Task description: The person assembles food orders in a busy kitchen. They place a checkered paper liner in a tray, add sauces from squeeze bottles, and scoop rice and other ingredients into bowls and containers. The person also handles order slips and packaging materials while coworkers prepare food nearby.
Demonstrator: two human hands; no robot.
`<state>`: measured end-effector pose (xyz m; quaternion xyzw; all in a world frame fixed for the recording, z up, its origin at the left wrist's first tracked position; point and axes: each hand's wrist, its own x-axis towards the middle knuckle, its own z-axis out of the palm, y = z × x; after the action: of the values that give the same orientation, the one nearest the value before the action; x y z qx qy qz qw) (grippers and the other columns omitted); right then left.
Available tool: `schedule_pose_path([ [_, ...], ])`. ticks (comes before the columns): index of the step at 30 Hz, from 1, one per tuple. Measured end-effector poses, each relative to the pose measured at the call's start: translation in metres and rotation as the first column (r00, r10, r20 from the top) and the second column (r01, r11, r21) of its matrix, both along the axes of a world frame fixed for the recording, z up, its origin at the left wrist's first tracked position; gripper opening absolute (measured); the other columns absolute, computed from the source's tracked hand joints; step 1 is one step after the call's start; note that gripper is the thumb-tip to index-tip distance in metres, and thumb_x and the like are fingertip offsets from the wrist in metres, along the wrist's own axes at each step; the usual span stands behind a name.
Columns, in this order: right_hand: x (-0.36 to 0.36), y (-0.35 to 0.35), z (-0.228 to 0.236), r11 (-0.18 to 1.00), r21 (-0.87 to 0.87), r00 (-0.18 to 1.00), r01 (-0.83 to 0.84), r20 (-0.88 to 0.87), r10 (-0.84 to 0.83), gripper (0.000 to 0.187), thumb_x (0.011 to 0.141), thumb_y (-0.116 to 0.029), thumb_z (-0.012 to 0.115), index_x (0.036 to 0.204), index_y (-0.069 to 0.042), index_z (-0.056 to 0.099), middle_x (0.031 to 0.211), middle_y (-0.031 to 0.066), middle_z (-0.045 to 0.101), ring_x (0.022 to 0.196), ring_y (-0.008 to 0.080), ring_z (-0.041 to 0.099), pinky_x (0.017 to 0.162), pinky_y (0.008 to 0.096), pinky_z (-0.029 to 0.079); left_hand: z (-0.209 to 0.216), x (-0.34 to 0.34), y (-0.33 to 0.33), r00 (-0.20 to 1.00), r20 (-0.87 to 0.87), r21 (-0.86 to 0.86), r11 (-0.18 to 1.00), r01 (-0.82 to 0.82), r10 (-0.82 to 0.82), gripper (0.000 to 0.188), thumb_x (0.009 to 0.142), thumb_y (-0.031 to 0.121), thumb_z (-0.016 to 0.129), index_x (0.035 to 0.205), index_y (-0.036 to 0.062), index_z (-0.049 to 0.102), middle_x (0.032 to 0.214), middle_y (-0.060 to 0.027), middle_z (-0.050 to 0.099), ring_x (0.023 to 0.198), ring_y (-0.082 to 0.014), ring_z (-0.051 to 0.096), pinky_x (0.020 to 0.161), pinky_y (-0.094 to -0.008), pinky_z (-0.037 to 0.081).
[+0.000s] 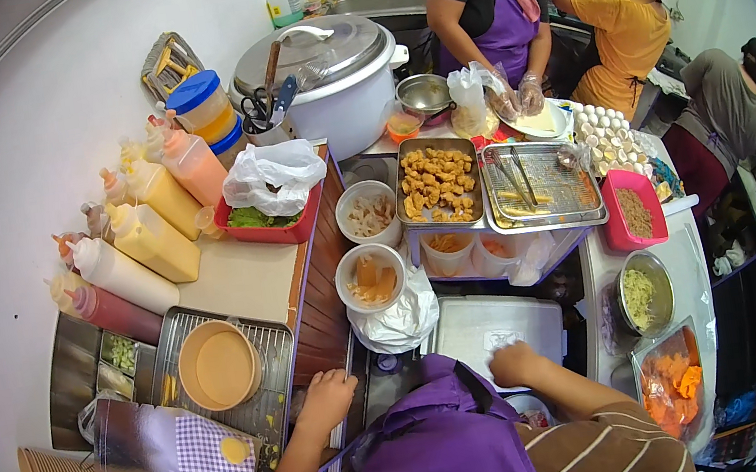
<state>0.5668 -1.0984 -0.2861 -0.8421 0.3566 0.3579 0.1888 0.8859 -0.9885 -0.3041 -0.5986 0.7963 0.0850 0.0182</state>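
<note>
The right hand (515, 364) lies knuckles up on a flat metal lid (494, 324), its fingers curled down over a small white cloth (501, 341) that it presses against the metal. The lid is a pale grey, rounded-corner rectangle with a dull sheen, lying flat just ahead of the person's purple apron (441, 461); the cloth is crumpled and shows only as a small patch past the fingertips. The left hand (326, 398) rests on the edge of the wooden table (320, 303), loosely closed with the fingers bent under; it holds nothing that can be seen.

Just left of the left hand sits a wire rack tray (271, 403) carrying a round tan bowl (219, 365), and nearer the person a purple checked paper sheet (201, 458) with a yellow dab on it. Ahead of the left hand, two white tubs (368, 237) of food stand one behind the other, the nearer one on a white plastic bag (405, 320). Beyond the right hand, a metal pan of fried golden pieces (437, 186) lies beside a rack tray with tongs (537, 185). Off to the right of the right hand are a steel bowl of pale shreds (643, 294) and a container of orange pieces (673, 377). Far left, squeeze bottles (140, 242) line the wall. At the far end a person in clear gloves (518, 96) stands.
</note>
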Motion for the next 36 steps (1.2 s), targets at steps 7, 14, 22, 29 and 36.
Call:
schedule_pose_path([
  [7, -0.055, 0.047, -0.016, 0.736, 0.670, 0.978, -0.095, 0.202, -0.058, 0.042, 0.056, -0.033, 0.070, 0.082, 0.000, 0.063, 0.086, 0.0195, 0.062, 0.080, 0.0321, 0.060, 0.068, 0.0393, 0.045, 0.001, 0.001, 0.003, 0.996, 0.048, 0.121, 0.989, -0.081, 0.075, 0.022, 0.072, 0.018, 0.061, 0.092, 0.0079, 0.055, 0.089, -0.0088, 0.055, 0.091, -0.0262, 0.054, 0.081, -0.0385, 0.041],
  [14, -0.021, 0.032, -0.009, 0.612, 0.778, 0.988, -0.143, 0.152, 0.037, 0.039, 0.048, -0.022, 0.074, 0.078, 0.000, 0.063, 0.065, 0.0128, 0.062, 0.054, 0.0208, 0.057, 0.048, 0.0325, 0.045, 0.009, -0.002, 0.005, 0.988, 0.065, 0.182, 0.972, -0.148, 0.138, 0.027, 0.072, 0.020, 0.062, 0.095, 0.0081, 0.055, 0.092, -0.0099, 0.056, 0.092, -0.0272, 0.054, 0.082, -0.0397, 0.041],
  [22, -0.020, 0.032, -0.074, 0.479, 0.846, 0.972, -0.234, 0.206, 0.111, 0.033, 0.051, -0.013, 0.074, 0.076, 0.006, 0.063, 0.065, 0.0157, 0.063, 0.056, 0.0193, 0.062, 0.047, 0.0287, 0.050, 0.013, -0.002, 0.006, 0.979, 0.097, 0.271, 0.942, -0.198, 0.178, 0.031, 0.074, 0.023, 0.063, 0.098, 0.0075, 0.054, 0.094, -0.0122, 0.056, 0.094, -0.0291, 0.053, 0.082, -0.0408, 0.041],
  [29, 0.001, 0.027, -0.037, 0.466, 0.871, 0.978, -0.154, 0.067, 0.198, 0.034, 0.050, -0.008, 0.074, 0.077, 0.008, 0.062, 0.068, 0.0164, 0.062, 0.057, 0.0191, 0.062, 0.047, 0.0284, 0.051, 0.012, 0.000, 0.007, 0.972, 0.116, 0.307, 0.923, -0.232, 0.205, 0.033, 0.073, 0.025, 0.063, 0.100, 0.0075, 0.053, 0.097, -0.0130, 0.056, 0.096, -0.0297, 0.053, 0.083, -0.0416, 0.040],
  [36, 0.003, 0.028, -0.029, 0.470, 0.882, 0.982, -0.033, -0.060, 0.182, 0.032, 0.049, -0.006, 0.074, 0.076, 0.007, 0.062, 0.069, 0.0158, 0.063, 0.059, 0.0191, 0.062, 0.049, 0.0281, 0.052, 0.009, 0.002, 0.006, 0.972, 0.097, 0.318, 0.919, -0.234, 0.214, 0.032, 0.074, 0.024, 0.063, 0.100, 0.0073, 0.053, 0.097, -0.0134, 0.055, 0.097, -0.0300, 0.053, 0.084, -0.0417, 0.040],
])
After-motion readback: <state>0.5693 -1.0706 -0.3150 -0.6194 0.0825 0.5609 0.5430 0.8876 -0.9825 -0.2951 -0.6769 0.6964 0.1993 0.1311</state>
